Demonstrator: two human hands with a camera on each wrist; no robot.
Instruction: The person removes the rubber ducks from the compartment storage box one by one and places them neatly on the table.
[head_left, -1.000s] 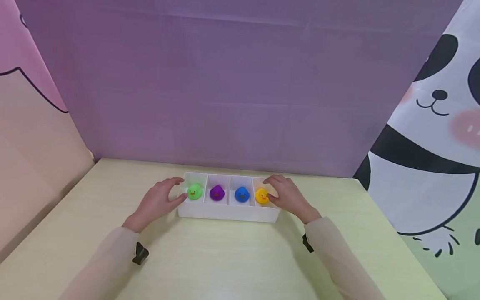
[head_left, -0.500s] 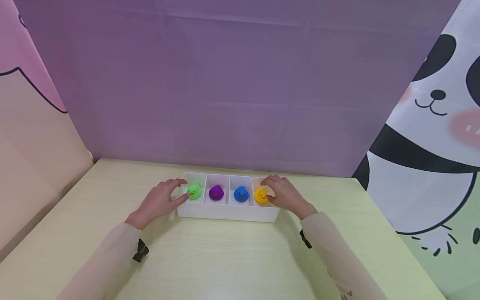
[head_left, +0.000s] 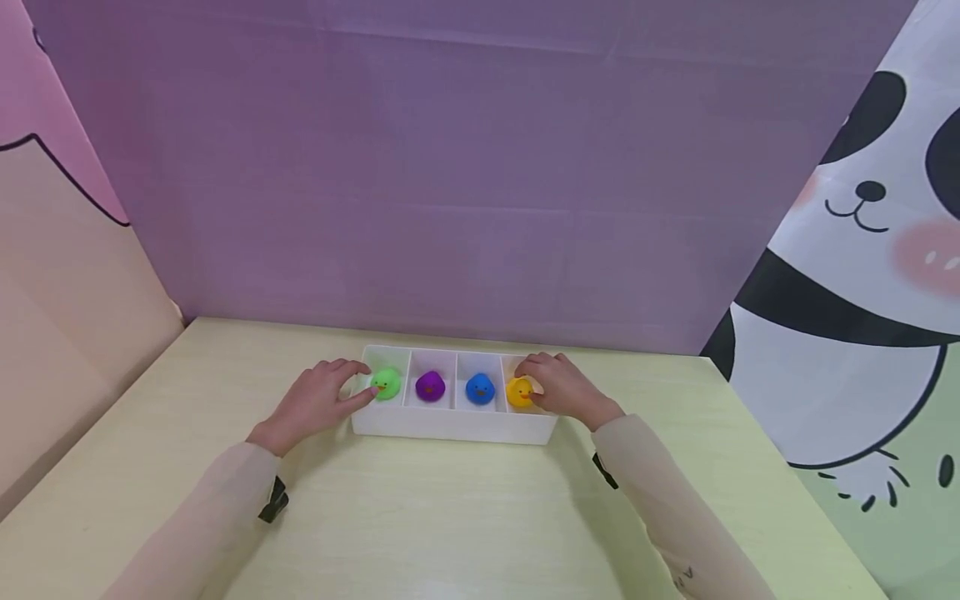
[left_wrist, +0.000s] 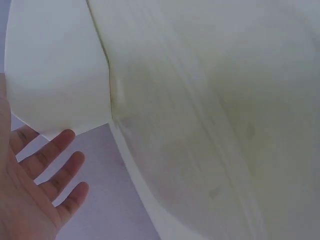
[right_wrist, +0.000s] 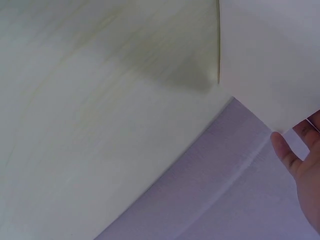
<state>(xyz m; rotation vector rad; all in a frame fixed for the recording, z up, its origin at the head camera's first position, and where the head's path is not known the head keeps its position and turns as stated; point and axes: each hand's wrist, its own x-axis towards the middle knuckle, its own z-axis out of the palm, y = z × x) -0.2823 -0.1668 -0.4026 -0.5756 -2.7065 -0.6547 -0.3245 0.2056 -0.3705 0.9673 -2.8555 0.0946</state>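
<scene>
Your left hand, thumb and fingers parted, is at the green duck in the white tray; your right hand curves about the yellow duck at the right end, hold unclear. Tray walls hide both in the wrist views.

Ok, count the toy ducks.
4, one per compartment of the white tray, left to right: green duck by the left hand, purple duck, blue duck, yellow duck by the right hand, which partly hides that compartment.
</scene>
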